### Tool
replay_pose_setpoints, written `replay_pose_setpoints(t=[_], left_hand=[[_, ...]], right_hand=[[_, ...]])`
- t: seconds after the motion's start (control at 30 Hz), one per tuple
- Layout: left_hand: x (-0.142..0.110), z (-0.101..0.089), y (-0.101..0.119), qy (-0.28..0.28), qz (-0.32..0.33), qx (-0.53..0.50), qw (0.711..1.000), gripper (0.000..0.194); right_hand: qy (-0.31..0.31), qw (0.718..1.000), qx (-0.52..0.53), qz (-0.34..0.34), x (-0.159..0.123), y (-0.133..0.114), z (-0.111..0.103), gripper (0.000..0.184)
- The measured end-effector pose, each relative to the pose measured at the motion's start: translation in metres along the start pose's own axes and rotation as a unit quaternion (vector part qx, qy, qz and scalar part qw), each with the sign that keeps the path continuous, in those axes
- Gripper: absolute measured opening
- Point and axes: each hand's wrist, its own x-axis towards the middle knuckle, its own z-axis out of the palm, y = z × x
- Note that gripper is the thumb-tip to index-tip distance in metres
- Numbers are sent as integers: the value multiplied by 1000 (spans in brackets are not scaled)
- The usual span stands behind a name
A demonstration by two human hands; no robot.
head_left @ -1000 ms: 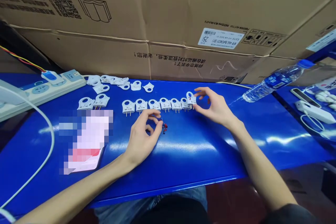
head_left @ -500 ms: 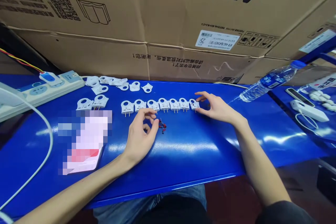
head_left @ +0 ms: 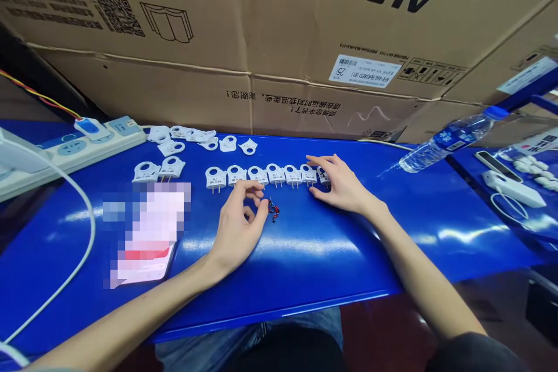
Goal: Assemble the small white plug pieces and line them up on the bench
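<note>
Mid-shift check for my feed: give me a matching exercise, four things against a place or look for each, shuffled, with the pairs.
1. left hand
2. right hand
3. bottle
4. phone

A. at the right end of the row of white plugs
B. has a blue cap
C. partly pixelated, with a pinkish screen
D. by the small red-and-black parts

Pairs: 1-D, 2-A, 3-B, 4-C

Cardboard box [head_left: 209,64], print upside down, lined the back of the blue worktop [head_left: 331,267]. Left side had a white power strip [head_left: 72,154], white cable [head_left: 90,215] and lit phone [head_left: 148,264]. Blue-capped clear bottle [head_left: 457,138] was at right.
</note>
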Motion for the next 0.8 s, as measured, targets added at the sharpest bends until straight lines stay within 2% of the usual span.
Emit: replay_pose_setpoints(t=[0.17, 0.3, 0.4, 0.53, 0.6, 0.67, 0.73, 0.8], left_hand=[[-1, 0, -1, -2, -5, -7, 1000, 19], [0, -1, 0, -13, -26, -10, 1000, 22], [1, -2, 2, -49, -54, -33, 997, 29], [2, -3, 7, -123, -75, -68, 987, 35], [2, -2, 9, -140, -79, -78, 984, 36], [2, -1, 8, -125, -82, -84, 985, 37], [3, 0, 5, -87, -86, -90, 988, 36], [6, 0, 2, -50, -88, -94, 990, 37]], right_hand=[[63, 998, 13, -13, 1, -7, -6, 75], [121, 991, 33, -46, 0, -23, -5, 76], [153, 982, 60, -94, -1, -42, 3, 69], [170, 971, 71, -152, -3, -68, 19, 61], [175, 966, 81, -170, -4, -75, 25, 58], [169, 964, 91, -183, -4, -77, 28, 61], [169, 963, 95, -185, -5, -76, 28, 64], [191, 963, 95, -165, -7, -74, 26, 54]])
